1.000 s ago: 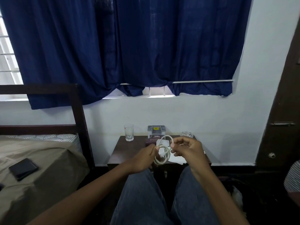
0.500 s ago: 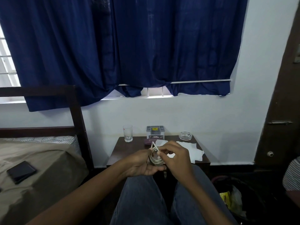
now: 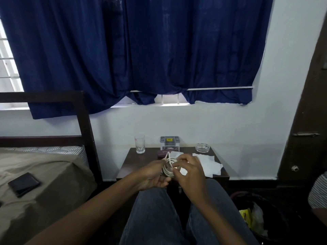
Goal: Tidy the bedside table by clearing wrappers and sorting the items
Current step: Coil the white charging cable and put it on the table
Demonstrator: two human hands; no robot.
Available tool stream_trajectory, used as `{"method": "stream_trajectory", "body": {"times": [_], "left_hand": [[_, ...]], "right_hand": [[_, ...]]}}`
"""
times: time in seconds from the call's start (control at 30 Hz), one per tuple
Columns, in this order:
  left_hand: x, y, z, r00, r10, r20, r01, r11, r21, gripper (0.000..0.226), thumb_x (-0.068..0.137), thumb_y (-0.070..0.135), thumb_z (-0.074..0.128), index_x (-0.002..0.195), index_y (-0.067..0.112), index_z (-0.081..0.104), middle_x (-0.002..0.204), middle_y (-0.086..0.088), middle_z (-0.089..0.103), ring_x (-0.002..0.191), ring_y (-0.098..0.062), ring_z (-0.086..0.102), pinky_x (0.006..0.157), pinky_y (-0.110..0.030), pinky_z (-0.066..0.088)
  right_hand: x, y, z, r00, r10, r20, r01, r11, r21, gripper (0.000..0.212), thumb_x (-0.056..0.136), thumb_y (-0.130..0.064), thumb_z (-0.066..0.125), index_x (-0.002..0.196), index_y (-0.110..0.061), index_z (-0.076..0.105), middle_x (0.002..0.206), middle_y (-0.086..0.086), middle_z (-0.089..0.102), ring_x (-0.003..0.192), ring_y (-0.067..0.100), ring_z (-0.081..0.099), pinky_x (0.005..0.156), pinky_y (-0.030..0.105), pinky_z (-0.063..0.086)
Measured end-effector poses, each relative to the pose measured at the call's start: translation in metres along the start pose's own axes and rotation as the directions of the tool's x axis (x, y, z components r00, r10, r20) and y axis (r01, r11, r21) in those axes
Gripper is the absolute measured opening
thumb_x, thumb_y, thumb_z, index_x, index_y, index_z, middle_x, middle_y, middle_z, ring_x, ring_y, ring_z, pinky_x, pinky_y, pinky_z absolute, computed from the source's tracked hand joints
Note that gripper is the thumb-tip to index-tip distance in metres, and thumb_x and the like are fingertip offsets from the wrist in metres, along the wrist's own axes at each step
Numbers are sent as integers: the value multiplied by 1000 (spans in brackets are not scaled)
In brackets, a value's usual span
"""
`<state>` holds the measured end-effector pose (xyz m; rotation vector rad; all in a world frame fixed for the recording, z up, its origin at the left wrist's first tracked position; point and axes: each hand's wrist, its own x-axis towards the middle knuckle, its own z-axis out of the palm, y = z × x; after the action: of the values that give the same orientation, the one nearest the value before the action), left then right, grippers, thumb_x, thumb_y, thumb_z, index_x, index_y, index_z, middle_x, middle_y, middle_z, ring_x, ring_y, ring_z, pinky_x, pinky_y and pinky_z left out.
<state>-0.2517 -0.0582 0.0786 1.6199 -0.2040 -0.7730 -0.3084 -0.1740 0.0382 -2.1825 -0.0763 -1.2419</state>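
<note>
A coiled white cable (image 3: 167,169) sits between my two hands, in front of the dark bedside table (image 3: 131,162). My left hand (image 3: 152,175) cups the coil from below and holds it. My right hand (image 3: 189,170) pinches a strand of the cable at the coil's top. On the table stand a drinking glass (image 3: 139,144), a grey box (image 3: 169,143) with a small purple case (image 3: 162,153) before it, and a glass ashtray (image 3: 202,147). White crumpled papers (image 3: 209,164) lie at the table's right, partly behind my right hand.
A bed (image 3: 44,174) with a dark headboard stands at the left, a black wallet (image 3: 23,183) lying on it. A dark bin (image 3: 256,218) with yellow and clear wrappers sits on the floor at the right. Another person's striped sleeve (image 3: 318,191) shows at the right edge. My knees are below.
The loose loop of cable has been gathered into a tighter coil. Both hands dropped slightly and moved closer together, the right hand now pinching over the coil.
</note>
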Motion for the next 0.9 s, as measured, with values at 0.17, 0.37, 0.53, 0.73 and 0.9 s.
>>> {"method": "stream_trajectory", "body": {"times": [0.17,0.37,0.53,0.73,0.9], "left_hand": [[0,4,7,989,142,-44,-144,989,-35,33,101,30,29,77,20,50,59,1,49,30,-4,34,35,-12,30],[0,2,10,974,224,8,-223,970,-95,34,101,36,29,72,20,40,47,5,46,31,-5,29,38,-13,27],[0,6,2,960,281,11,-277,951,-136,33,100,36,32,73,19,40,50,-1,42,27,-5,27,36,-11,27],[-10,13,-5,935,292,200,-250,945,-213,32,100,36,30,73,21,39,75,-12,66,27,-3,21,34,-12,26],[-16,8,4,905,244,348,-192,966,-175,34,100,39,28,74,21,39,72,-10,68,28,-4,24,37,-12,26]], "right_hand": [[2,1,-6,965,258,48,-258,902,346,8,75,-24,59,75,-22,67,104,-11,56,89,3,59,77,21,50],[5,-8,-5,765,590,258,-536,363,762,22,87,-10,47,103,-23,54,93,1,67,80,17,65,66,26,51],[5,-3,-15,768,460,446,-630,415,656,32,86,4,48,74,-15,71,78,2,71,81,18,63,78,34,50],[-2,23,-12,791,450,414,-606,667,434,18,84,-3,61,75,-18,65,78,-2,68,75,5,61,68,17,46],[-13,48,1,863,408,299,-483,841,245,16,88,-14,57,77,-26,57,80,-6,64,74,-1,57,63,11,40]]}}
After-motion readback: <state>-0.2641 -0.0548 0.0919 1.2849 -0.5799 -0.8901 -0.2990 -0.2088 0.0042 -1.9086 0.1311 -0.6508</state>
